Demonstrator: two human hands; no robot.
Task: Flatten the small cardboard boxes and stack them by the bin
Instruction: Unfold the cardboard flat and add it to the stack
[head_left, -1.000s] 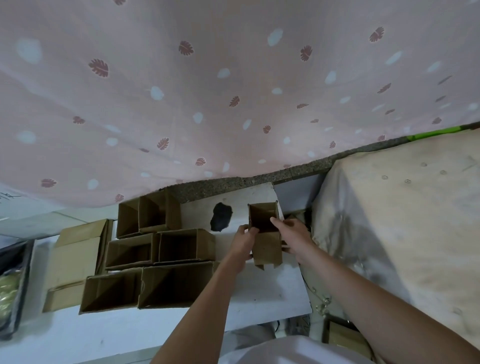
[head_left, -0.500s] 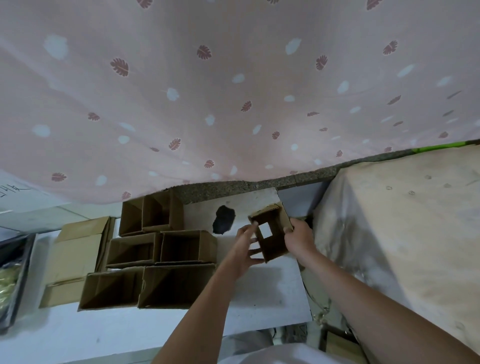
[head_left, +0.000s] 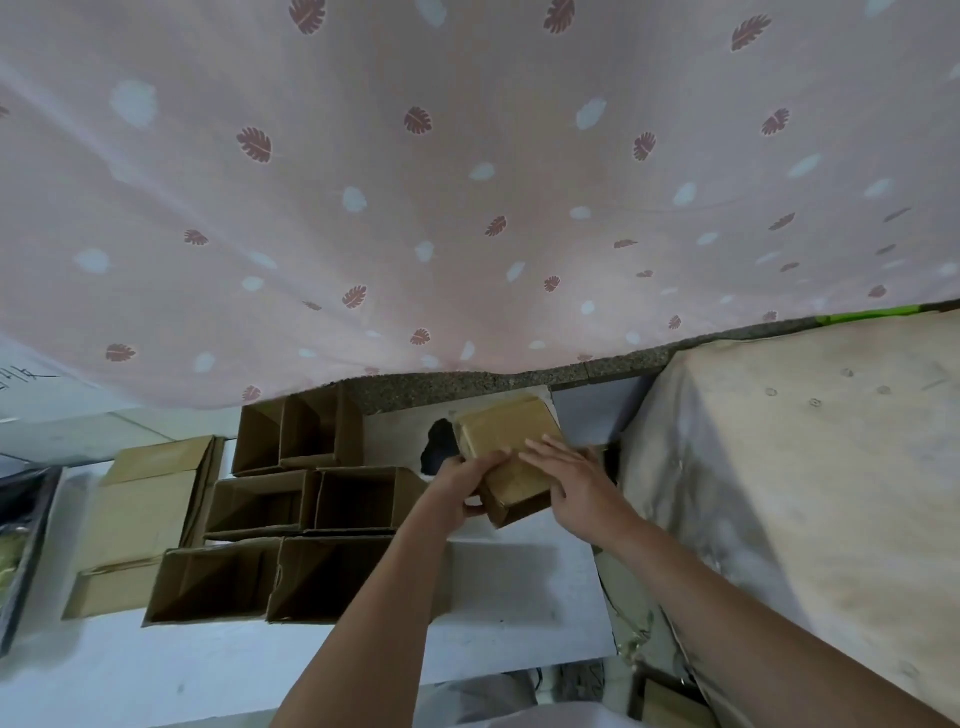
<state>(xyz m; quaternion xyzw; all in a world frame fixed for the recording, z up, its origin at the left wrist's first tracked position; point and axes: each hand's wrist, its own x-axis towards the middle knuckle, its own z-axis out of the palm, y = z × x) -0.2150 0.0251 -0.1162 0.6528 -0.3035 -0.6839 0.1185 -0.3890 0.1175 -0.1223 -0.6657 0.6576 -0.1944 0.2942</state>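
Both hands met on 1 small cardboard box (head_left: 506, 457), which was held tilted just above the white surface (head_left: 519, 587), its broad taped face turned up toward the camera. The left hand (head_left: 460, 491) had its grip clenched on the box's near left corner, fingers curled over the top face and the thumb underneath. The right hand (head_left: 571, 486) lay across the right side of the same face with its fingers nearly straight and spread, pressing rather than curling round it. A black irregular patch (head_left: 439, 452) showed on the surface just left of the box, partly behind the left hand. Further left, 6 open cardboard boxes (head_left: 291, 499) sat packed together in 3 rows of 2, their open mouths facing the camera and their sides touching. Beside that group, at the left, flattened cardboard pieces (head_left: 148, 514) lay stacked on the surface. A dark tray (head_left: 23, 545) sat at the far left edge, its contents too blurred to tell. A pink curtain (head_left: 467, 182) printed with leaves hung over the upper view, and a beige cloth-covered block (head_left: 810, 493) rose at the right, close to the right forearm.
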